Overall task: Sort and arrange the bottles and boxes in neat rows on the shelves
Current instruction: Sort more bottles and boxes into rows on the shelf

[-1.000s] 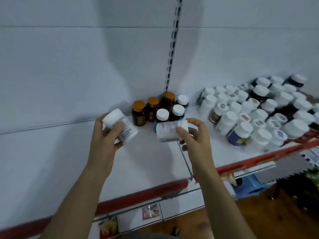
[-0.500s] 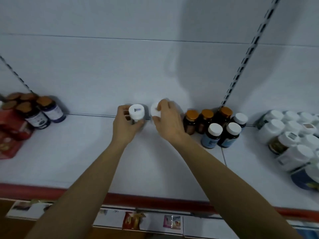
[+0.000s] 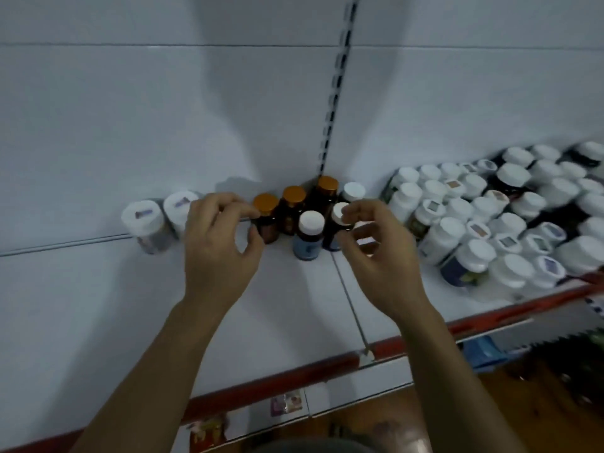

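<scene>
Above the shelf (image 3: pixel 98 305), left hand (image 3: pixel 222 253) and right hand (image 3: pixel 379 256) fingers (image 3: pixel 240 209) curl empty beside bottles (image 3: pixel 307 246).

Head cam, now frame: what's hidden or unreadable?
Head view only.
Blurred: labels, e.g. on the blue bottle.
Partly behind the left hand: a white bottle.
Covered by the right hand: the dark bottle; grip unclear.
Unclear: whether the left hand touches the amber bottle.
Cut off by the right edge: the bottle cluster.

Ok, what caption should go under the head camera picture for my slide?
Left hand at an orange-capped bottle, right hand at a white-capped bottle, on a white shelf.
</scene>
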